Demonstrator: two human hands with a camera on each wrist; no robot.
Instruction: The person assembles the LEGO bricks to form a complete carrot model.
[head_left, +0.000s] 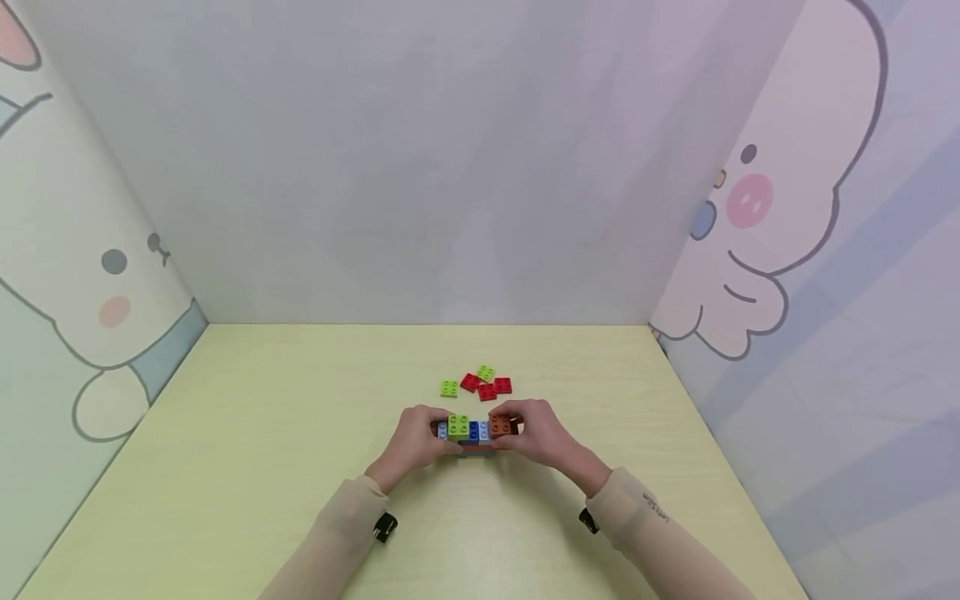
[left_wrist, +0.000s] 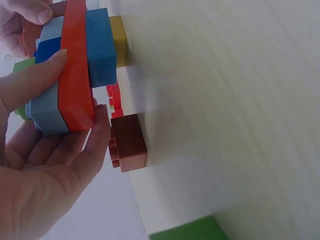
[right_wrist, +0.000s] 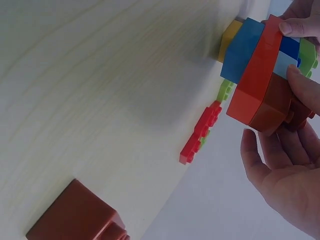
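Both hands hold a stack of toy building bricks just above the table. A long orange-red brick (left_wrist: 75,75) runs along it, with a blue brick (right_wrist: 242,52) and a yellow brick (right_wrist: 230,40) below. Light blue and dark blue bricks (head_left: 473,432) lie in the layer above. On top are a lime green brick (head_left: 458,426) at the left and a brown brick (head_left: 500,425) at the right. My left hand (head_left: 416,437) grips the left end, thumb along the near side. My right hand (head_left: 536,433) grips the brown right end between thumb and fingers.
Beyond the stack lie flat red bricks (head_left: 487,392) and two flat lime green bricks (head_left: 449,389). In the left wrist view, a loose brown brick (left_wrist: 129,142) and a green brick (left_wrist: 192,230) stand on the table. Another brown brick (right_wrist: 75,210) shows in the right wrist view.
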